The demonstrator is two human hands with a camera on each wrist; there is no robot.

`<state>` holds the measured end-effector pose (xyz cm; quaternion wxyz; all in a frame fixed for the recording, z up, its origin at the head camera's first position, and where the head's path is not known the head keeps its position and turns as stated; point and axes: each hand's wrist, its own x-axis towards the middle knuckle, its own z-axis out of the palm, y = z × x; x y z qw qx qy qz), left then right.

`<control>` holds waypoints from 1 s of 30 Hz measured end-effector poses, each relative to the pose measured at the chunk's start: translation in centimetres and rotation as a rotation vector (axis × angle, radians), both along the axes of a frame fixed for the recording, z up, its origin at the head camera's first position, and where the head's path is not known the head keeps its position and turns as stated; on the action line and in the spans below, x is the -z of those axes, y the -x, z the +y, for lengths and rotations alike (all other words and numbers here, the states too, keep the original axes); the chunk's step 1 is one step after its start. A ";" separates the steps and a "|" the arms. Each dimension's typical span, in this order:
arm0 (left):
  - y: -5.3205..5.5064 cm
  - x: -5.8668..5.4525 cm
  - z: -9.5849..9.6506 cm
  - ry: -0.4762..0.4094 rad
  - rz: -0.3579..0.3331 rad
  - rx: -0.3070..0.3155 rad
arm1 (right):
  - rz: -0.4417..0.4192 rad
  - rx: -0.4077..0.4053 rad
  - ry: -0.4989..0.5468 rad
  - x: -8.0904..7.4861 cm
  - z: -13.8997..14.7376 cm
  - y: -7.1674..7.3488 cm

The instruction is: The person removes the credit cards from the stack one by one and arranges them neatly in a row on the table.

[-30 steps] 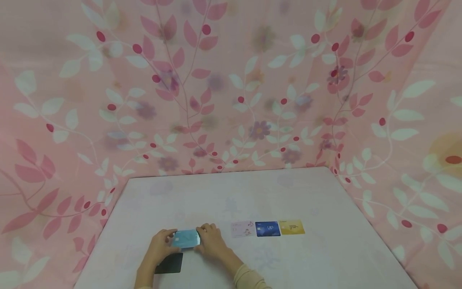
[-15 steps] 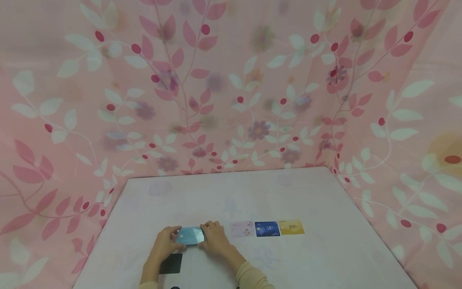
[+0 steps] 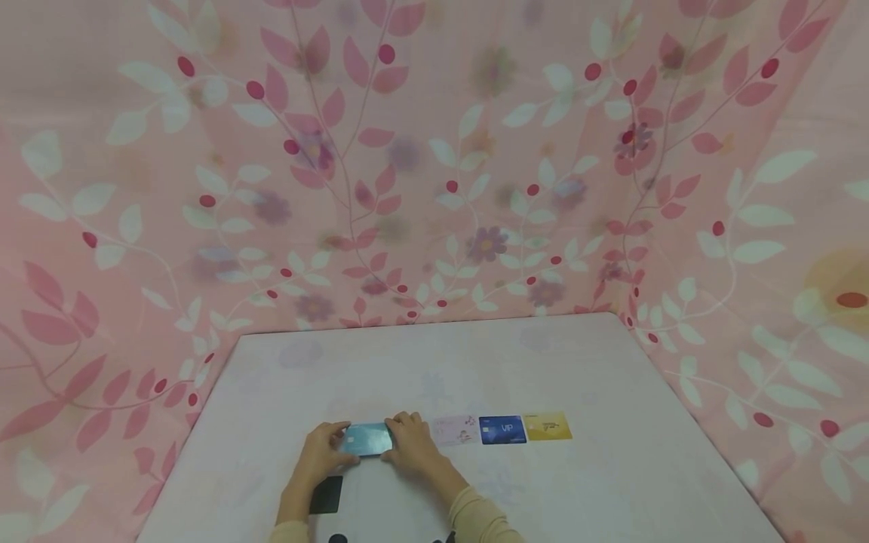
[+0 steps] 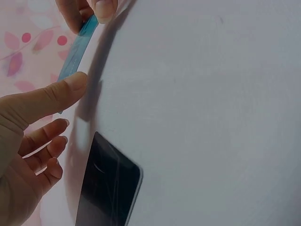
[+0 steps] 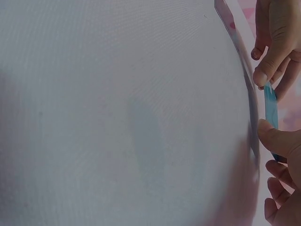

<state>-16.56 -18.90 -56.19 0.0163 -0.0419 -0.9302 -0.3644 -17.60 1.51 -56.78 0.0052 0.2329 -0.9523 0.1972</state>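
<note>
A light blue chip card (image 3: 368, 440) is held by its two short ends between my hands. At its left end my left hand (image 3: 322, 455) pinches it between thumb and fingers. My right hand (image 3: 416, 446) pinches the right end the same way. In the left wrist view the card (image 4: 75, 56) stands tilted, seen nearly edge-on, above its shadow on the table. The right wrist view also shows the card (image 5: 271, 110) nearly edge-on between both thumbs. A black card (image 3: 327, 495) lies below my left hand, partly hidden by the wrist.
To the right of my right hand, a pale pink card (image 3: 456, 430), a dark blue VIP card (image 3: 503, 430) and a gold card (image 3: 548, 427) lie in a row on the white table (image 3: 434, 354). Pink floral cloth (image 3: 421, 226) surrounds the table's far and side edges.
Both hands have carried the light blue card rightward and slightly away, closer to the pale pink card. More of the black card is covered by the left wrist. The row of cards stays put.
</note>
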 end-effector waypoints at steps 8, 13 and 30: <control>0.4 1.0 0.5 -0.007 -0.023 -0.017 | -0.029 0.007 0.017 0.4 0.5 0.3; 0.6 1.1 0.8 0.018 -0.005 0.004 | -0.033 0.016 0.023 0.4 0.7 0.3; 0.7 0.7 1.9 0.037 -0.003 0.020 | -0.082 0.088 0.024 0.4 1.4 0.2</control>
